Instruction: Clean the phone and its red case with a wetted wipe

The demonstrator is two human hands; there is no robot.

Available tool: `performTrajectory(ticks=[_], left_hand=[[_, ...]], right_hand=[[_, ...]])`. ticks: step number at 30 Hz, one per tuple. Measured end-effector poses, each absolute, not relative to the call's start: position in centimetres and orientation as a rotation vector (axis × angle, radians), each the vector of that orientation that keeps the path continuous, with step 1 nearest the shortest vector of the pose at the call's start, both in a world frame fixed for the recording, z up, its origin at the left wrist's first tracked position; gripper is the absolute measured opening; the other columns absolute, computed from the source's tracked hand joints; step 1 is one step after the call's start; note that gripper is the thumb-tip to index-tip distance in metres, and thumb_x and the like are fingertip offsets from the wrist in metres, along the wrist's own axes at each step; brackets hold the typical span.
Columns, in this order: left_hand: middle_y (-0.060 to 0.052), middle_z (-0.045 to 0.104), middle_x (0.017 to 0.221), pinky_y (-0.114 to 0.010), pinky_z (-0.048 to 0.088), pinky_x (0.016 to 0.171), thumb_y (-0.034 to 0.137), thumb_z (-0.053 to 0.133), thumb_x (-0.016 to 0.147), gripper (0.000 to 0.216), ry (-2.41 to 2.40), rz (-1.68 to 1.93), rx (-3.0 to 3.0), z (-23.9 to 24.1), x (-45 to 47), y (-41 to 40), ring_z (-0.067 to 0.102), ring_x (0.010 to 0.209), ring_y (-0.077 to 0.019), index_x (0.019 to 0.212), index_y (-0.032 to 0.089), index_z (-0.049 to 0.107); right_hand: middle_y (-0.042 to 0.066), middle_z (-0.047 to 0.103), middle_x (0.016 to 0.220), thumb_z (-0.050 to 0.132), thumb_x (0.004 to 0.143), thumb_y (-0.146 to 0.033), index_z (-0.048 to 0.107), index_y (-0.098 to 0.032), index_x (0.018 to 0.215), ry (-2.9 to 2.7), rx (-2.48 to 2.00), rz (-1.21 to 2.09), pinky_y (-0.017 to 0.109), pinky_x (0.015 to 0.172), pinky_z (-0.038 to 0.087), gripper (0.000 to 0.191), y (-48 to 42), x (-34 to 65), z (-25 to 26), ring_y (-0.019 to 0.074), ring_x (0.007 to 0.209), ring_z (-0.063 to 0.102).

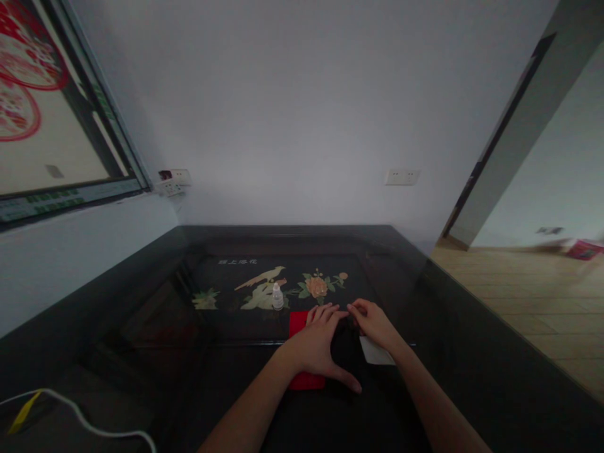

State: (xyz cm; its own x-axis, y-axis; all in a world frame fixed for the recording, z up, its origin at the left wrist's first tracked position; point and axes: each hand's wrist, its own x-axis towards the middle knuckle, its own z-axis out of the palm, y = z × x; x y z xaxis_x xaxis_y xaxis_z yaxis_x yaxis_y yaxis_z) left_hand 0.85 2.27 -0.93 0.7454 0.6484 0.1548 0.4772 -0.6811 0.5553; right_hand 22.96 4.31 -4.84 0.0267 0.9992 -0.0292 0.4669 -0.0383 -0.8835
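Note:
My left hand (pixel 317 343) lies over a red sheet (pixel 297 324) on the dark table (pixel 226 390), fingers stretched forward and thumb out to the right. My right hand (pixel 375 324) rests just to its right, fingers bent and meeting the left fingertips. Between the two hands sits a dark object (pixel 345 352) that I cannot make out. A white card or paper (pixel 375 352) pokes out from under my right wrist. A small clear bottle with a white cap (pixel 278 296) stands upright just beyond the red sheet.
The table top carries an inlaid bird-and-flower picture (pixel 283 283). A white cable (pixel 85 421) with a yellow piece lies at the front left. Walls close off the back and left; wooden floor (pixel 528 302) runs past the table's right edge.

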Motion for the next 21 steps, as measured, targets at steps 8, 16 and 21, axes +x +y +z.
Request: performTrajectory(ticks=[8, 16, 21], left_hand=[[-0.004, 0.065, 0.091, -0.033, 0.05, 0.085, 0.043, 0.054, 0.098, 0.023, 1.024, 1.219, 2.32, 2.5, -1.7, 2.9, 0.061, 0.091, -0.0192, 0.096, 0.022, 0.062], [-0.009, 0.056, 0.113, -0.04, 0.051, 0.093, 0.053, 0.064, 0.089, 0.046, 1.688, 1.634, 1.958, 0.5, -8.0, 7.9, 0.06, 0.1, -0.0231, 0.119, 0.02, 0.05], [-0.012, 0.057, 0.121, -0.046, 0.046, 0.104, 0.055, 0.081, 0.069, 0.066, 1.809, 1.062, 2.043, -3.1, -9.8, 9.8, 0.057, 0.117, -0.0311, 0.118, 0.02, 0.056]], right_hand=[[-0.003, 0.054, 0.05, 0.043, 0.096, -0.066, 0.056, -0.02, 0.074, -1.513, -1.569, 1.028, 0.021, 0.039, 0.039, 0.053, 4.2, 22.7, -4.7, 0.0117, 0.038, 0.051], [-0.002, 0.057, 0.056, 0.043, 0.099, -0.057, 0.057, -0.02, 0.075, -1.601, -1.581, 0.983, 0.022, 0.041, 0.04, 0.046, 4.1, 22.6, -4.3, 0.0112, 0.04, 0.053], [-0.003, 0.055, 0.056, 0.043, 0.098, -0.058, 0.058, -0.019, 0.077, -1.606, -1.564, 0.995, 0.023, 0.043, 0.04, 0.046, 3.9, 22.3, -4.2, 0.0111, 0.041, 0.053]])
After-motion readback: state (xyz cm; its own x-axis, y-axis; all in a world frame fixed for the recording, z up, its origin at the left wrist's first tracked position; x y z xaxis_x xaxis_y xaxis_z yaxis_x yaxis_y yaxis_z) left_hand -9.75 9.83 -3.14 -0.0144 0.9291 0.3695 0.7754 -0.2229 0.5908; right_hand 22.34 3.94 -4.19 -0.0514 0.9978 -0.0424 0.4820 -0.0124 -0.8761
